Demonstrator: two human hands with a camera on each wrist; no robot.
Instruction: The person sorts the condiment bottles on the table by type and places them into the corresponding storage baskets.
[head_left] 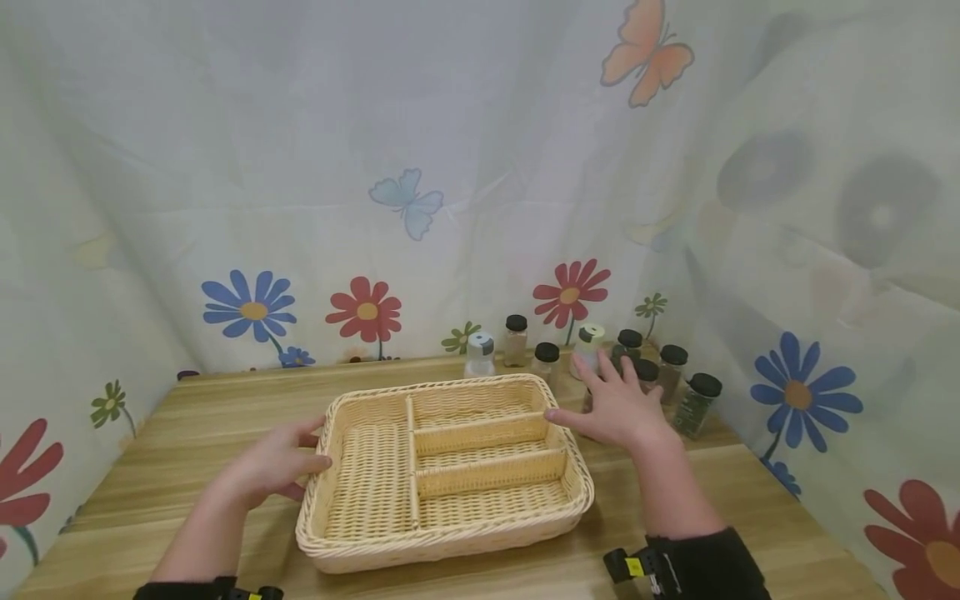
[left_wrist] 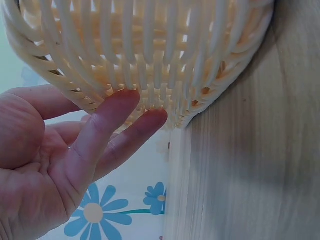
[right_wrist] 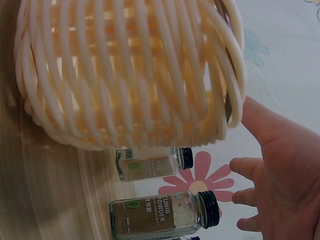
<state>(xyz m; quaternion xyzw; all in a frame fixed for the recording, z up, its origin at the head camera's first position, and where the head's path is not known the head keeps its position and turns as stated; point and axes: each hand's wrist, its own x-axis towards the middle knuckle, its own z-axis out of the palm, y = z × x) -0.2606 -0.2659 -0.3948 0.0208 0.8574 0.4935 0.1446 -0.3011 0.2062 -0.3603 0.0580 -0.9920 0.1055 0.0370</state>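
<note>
Pale wicker basket [head_left: 415, 487] here's basically a rounded rectangle, sitting right side up on the bench [head_left: 247, 402], one big section [head_left: 367, 471] left, three skinnier ones right.

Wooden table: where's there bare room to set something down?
Bare table lies between the left grip and the left curtain, and between the right sleeve and right curtain. The basket has four bare compartments. Jars crowd the back right.
</note>
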